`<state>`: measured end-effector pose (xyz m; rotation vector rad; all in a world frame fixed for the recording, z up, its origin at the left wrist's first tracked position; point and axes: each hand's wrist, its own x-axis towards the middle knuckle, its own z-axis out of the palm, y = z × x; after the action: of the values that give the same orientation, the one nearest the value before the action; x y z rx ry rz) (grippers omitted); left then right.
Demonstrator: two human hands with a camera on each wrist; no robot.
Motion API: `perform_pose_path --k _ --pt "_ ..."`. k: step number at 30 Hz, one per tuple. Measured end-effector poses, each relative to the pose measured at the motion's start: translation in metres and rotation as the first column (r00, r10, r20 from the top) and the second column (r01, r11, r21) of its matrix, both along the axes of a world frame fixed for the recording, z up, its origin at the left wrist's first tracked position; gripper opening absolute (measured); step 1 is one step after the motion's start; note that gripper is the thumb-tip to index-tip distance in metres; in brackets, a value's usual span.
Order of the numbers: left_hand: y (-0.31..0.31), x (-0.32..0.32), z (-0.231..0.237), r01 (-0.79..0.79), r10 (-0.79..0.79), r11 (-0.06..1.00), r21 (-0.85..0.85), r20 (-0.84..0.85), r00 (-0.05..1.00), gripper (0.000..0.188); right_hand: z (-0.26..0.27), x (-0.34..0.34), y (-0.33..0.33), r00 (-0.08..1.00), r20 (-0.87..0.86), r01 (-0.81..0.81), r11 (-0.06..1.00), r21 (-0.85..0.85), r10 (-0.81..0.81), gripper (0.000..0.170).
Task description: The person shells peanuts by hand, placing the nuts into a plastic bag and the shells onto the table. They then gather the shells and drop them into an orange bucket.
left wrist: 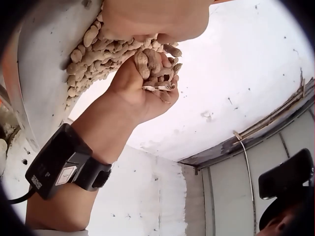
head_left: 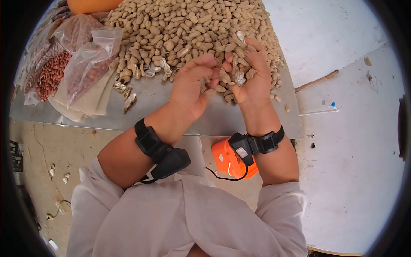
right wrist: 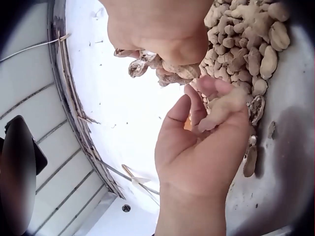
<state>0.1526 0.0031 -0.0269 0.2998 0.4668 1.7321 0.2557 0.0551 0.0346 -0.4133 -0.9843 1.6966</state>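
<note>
My right hand (head_left: 258,82) cups a handful of unshelled peanuts (head_left: 242,55) and split shells (head_left: 239,78), its fingers curled round them at the near edge of a big peanut heap (head_left: 184,25). The left wrist view shows this handful (left wrist: 155,69) from the side. Close beside it, my left hand (head_left: 188,88) has its fingers and thumb bent around a pale, blurred peanut (right wrist: 224,109), seen in the palm in the right wrist view. Several opened shells (head_left: 165,66) lie on the metal tabletop (head_left: 150,105) by the left hand.
Plastic bags of red peanut kernels (head_left: 51,75) stand at the left on the tabletop, near an orange container (head_left: 94,5). An orange bucket (head_left: 220,155) is below the table's front edge. A white surface (head_left: 346,150) borders the table on the right.
</note>
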Motion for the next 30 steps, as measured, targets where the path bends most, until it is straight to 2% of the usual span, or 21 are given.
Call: perform_pose_path --k 2,5,6,7,8,11,17,23,30 --pt "0.000 0.000 0.003 -0.135 0.130 0.991 0.003 -0.272 0.953 0.024 -0.004 0.000 0.002 0.999 -0.008 0.033 0.999 -0.031 -0.033 0.021" --pt "0.002 -0.002 0.003 -0.184 0.276 0.959 0.216 -0.564 0.778 0.020 -0.011 0.002 0.003 1.000 -0.024 0.009 0.997 -0.072 -0.011 0.022" --pt "0.004 -0.005 0.003 -0.255 0.424 0.906 0.339 -0.717 0.554 0.019 -0.014 0.001 0.004 0.999 -0.033 0.030 0.996 -0.081 -0.033 0.022" --pt "0.006 -0.009 0.005 -0.284 0.541 0.835 0.471 -0.793 0.278 0.017 -0.017 -0.002 0.006 0.998 -0.041 0.051 0.995 -0.089 -0.055 0.022" --pt "0.006 -0.011 0.006 -0.266 0.617 0.755 0.599 -0.787 -0.022 0.016 -0.019 -0.004 0.006 0.996 -0.049 0.072 0.993 -0.097 -0.077 0.022" --pt "-0.001 -0.013 0.014 -0.226 0.630 0.704 0.674 -0.739 -0.238 0.014 -0.019 -0.006 0.000 0.994 0.004 0.106 0.990 -0.088 -0.106 0.021" --pt "0.000 -0.011 0.012 -0.173 0.640 0.675 0.717 -0.685 -0.348 0.022 -0.029 -0.008 0.000 0.992 -0.038 0.113 0.985 -0.127 -0.118 0.020" --pt "-0.002 -0.007 0.014 -0.168 0.645 0.629 0.759 -0.631 -0.432 0.025 -0.027 -0.013 -0.010 0.980 -0.022 0.192 0.962 -0.194 -0.200 0.020" --pt "-0.001 -0.006 0.013 -0.103 0.671 0.625 0.774 -0.600 -0.436 0.023 -0.030 -0.012 -0.013 0.972 -0.009 0.228 0.953 -0.200 -0.234 0.021"
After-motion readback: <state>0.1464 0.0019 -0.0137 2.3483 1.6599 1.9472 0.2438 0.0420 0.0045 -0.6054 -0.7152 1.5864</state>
